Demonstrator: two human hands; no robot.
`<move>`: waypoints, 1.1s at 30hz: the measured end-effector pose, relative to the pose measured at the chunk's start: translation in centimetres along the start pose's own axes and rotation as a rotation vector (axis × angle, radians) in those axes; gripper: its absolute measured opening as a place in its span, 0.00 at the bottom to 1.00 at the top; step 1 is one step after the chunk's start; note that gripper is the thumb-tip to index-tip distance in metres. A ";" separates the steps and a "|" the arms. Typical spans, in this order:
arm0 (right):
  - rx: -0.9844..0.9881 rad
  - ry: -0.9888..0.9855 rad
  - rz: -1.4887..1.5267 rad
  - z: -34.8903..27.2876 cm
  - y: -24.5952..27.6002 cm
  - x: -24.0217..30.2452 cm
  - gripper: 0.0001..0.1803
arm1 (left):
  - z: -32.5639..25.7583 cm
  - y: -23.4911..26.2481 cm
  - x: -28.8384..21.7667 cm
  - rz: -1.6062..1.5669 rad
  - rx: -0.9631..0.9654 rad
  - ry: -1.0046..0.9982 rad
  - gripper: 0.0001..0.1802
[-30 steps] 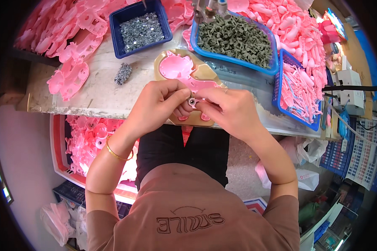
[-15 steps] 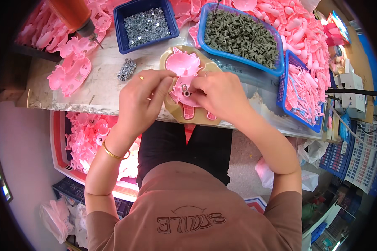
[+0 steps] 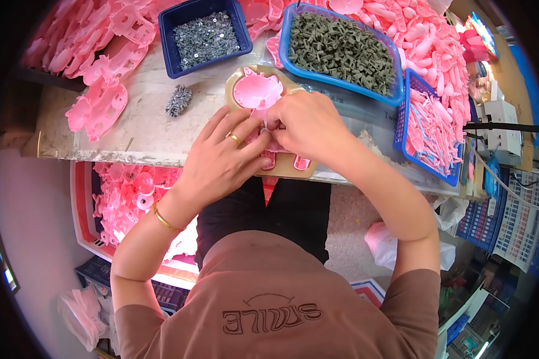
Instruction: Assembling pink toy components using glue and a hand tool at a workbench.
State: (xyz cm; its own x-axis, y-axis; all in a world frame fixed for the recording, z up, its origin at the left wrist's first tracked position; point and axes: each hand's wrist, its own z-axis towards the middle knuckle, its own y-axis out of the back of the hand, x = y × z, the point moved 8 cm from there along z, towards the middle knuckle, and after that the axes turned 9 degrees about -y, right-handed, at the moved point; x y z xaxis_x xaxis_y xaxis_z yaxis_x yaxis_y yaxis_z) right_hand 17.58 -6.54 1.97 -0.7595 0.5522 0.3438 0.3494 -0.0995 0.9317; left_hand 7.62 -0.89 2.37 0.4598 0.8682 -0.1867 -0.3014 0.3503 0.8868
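Note:
A pink plastic toy shell [image 3: 256, 91] shaped like an animal figure lies in a tan holder [image 3: 236, 78] near the table's front edge. Its round head half faces up; most of its body is under my hands. My left hand [image 3: 224, 149] rests with fingers spread over the body's left side. From the right, my right hand [image 3: 308, 121] pinches at the middle of the shell with fingers closed. Whatever is between those fingertips is hidden. A small heap of screws [image 3: 178, 100] lies on the table to the left of the holder.
Behind the holder stand a navy bin of small metal screws [image 3: 169, 52] and a blue tray of dark green clips [image 3: 401, 66]. A blue basket [image 3: 403, 128] of thin pink parts is at right. Pink shells [image 3: 99, 107] pile up left; more fill a crate [image 3: 81, 203] below.
My left hand has gone from a pinch to spread fingers laid over the shell. My right hand has shifted slightly up and left. The red power screwdriver at upper left has left the view.

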 end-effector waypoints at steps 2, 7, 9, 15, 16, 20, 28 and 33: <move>-0.002 0.009 0.036 -0.3 0.0 -0.1 0.10 | 0.1 -0.1 0.0 0.002 0.004 -0.002 0.17; -0.091 -0.017 0.204 -3.7 0.6 -1.0 0.11 | -0.2 -0.4 0.1 -0.024 0.000 0.011 0.17; -0.345 -0.101 0.174 -5.2 2.1 -2.1 0.08 | -0.4 -0.7 0.2 -0.023 0.013 0.047 0.17; -0.332 -0.040 0.122 -5.8 1.2 -2.5 0.05 | -0.4 -0.6 0.1 -0.022 0.011 0.055 0.19; -0.334 -0.046 0.122 -5.6 1.3 -2.7 0.05 | -0.3 -0.8 0.1 -0.024 0.013 0.050 0.19; -0.469 0.035 0.020 -6.0 2.3 -2.4 0.06 | -0.2 -1.0 0.0 -0.006 0.015 0.056 0.20; -0.393 -0.073 -0.066 -5.6 1.5 -2.6 0.05 | -0.2 -1.0 0.0 0.006 0.008 0.062 0.21; -0.233 -0.069 -0.137 -4.6 1.5 -2.2 0.06 | -0.3 -0.6 -0.1 -0.060 0.013 0.101 0.21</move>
State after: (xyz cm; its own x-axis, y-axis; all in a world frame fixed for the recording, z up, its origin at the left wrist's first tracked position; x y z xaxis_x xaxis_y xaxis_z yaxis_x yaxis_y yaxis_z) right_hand 17.19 -11.73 3.13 -0.7492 0.6277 0.2117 0.1043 -0.2038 0.9734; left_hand 7.47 -1.08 1.72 0.3902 0.8770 -0.2805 -0.2643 0.3985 0.8783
